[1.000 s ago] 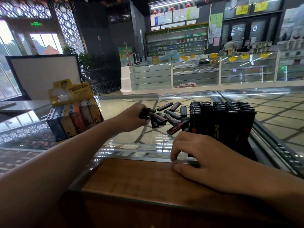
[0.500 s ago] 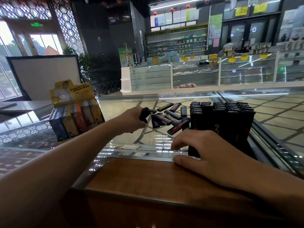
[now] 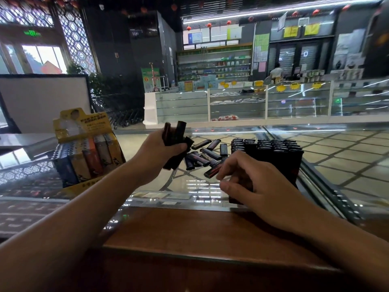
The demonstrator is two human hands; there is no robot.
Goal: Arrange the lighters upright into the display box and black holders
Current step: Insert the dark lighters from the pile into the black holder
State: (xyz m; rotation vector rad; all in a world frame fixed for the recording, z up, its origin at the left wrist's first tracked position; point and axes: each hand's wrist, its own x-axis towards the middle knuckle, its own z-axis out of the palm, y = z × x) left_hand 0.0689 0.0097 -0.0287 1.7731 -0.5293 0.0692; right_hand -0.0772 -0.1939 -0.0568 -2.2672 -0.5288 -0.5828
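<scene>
We stand at a glass worktop [image 3: 347,157] with a brown wooden ledge [image 3: 200,234] along its near edge. Far left we see a white board [image 3: 42,102] in a dark frame, a window [image 3: 42,60] and a green exit sign [image 3: 32,33] above it. Across the floor, glass display cases [image 3: 252,102], stocked shelves [image 3: 214,64], yellow notices [image 3: 301,30] and a person [image 3: 275,71] far right, blurred.

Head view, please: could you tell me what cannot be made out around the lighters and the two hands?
- Number of lighters in the left hand: its fingers cover them and motion blurs them.
- Front of the black holder: hidden behind the right hand.
- Print on the yellow display box: too small and blurred.
- Right hand's grip: unclear.
</scene>
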